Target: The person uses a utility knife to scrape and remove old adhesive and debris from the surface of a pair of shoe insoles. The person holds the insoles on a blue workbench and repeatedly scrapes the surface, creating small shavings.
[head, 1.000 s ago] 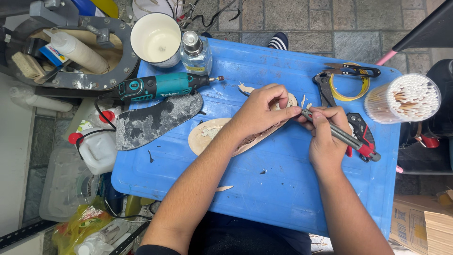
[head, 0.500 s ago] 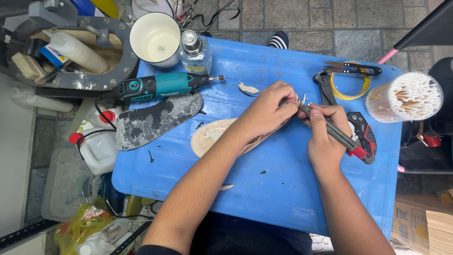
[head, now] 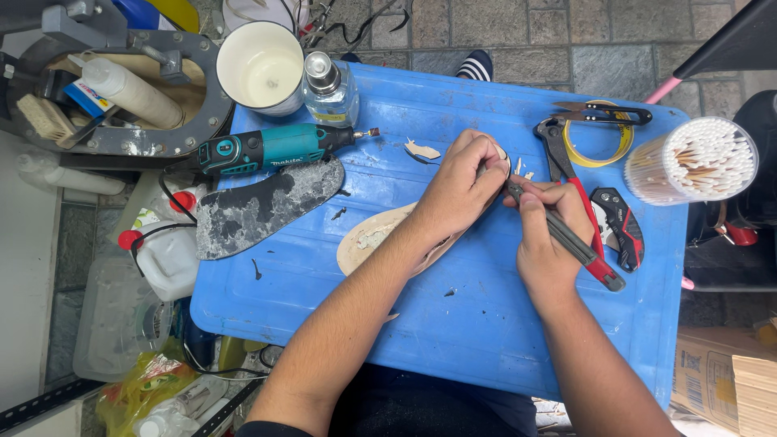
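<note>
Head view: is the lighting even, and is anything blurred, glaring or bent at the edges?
Head view: soft, even daylight, only faint shadows under the left hand and right hand; both hands and the tan leather insole are sharp; mild sheen on the blue plastic lid, no harsh glare; slight wide-angle bending near the corners.
</note>
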